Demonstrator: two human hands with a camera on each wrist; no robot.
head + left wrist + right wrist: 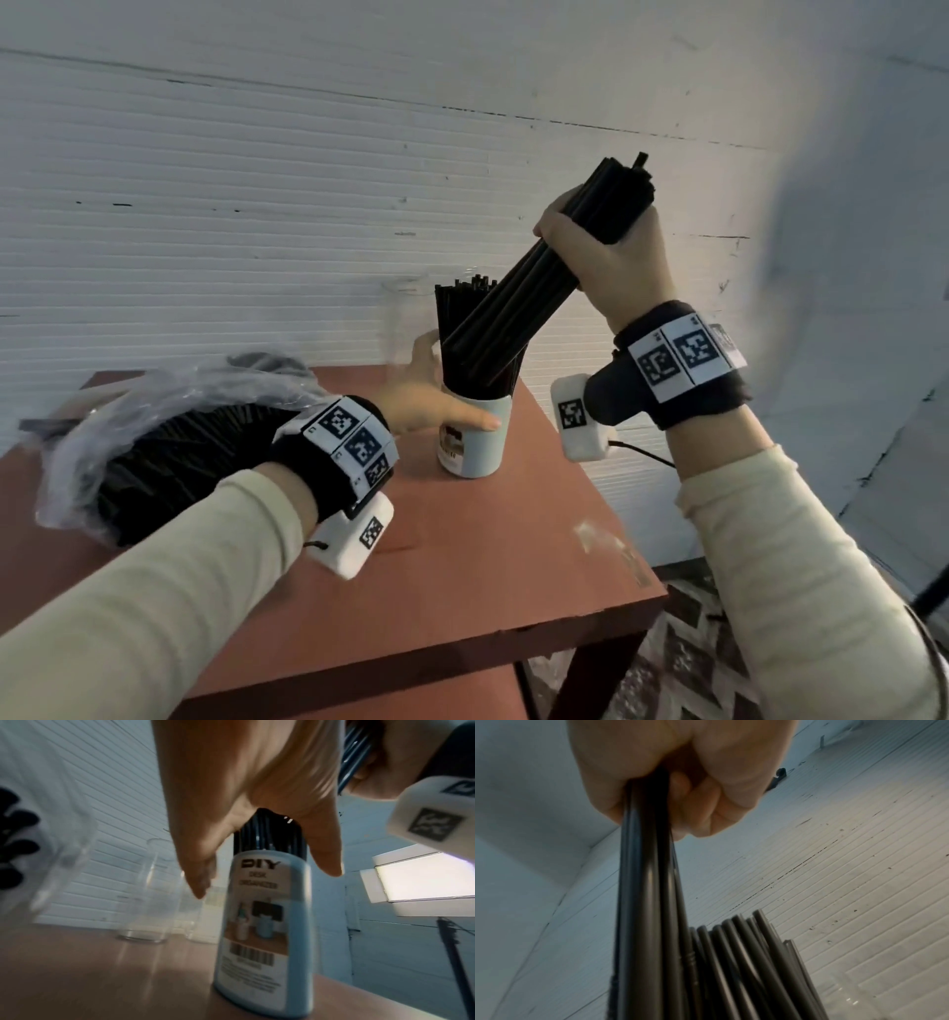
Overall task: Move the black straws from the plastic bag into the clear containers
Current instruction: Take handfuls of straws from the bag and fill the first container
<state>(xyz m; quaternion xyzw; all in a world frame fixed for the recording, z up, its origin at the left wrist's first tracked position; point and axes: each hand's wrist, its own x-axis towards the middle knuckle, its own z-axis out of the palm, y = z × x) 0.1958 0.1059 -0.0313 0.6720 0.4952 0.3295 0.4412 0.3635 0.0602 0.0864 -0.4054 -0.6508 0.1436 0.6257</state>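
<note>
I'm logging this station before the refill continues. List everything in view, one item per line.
Bundle of straws: one, black, gripped in the right hand, tilted with its lower end in the labelled container.
Standing straws: many, black, upright in the labelled container.
Labelled container: one, pale with a "DIY Desk Organizer" label, near the table's right edge.
Clear containers: at least two, transparent, behind the labelled one; exact count unclear.
Plastic bag: one, clear, crumpled on the table's left, black straws inside.
Table: one, reddish-brown.
Wall: white, ribbed.
Wrist bands: two, black with printed markers.
Left hand: fingers straight, touching the labelled container.
Right hand: fingers curled round the bundle.
</note>
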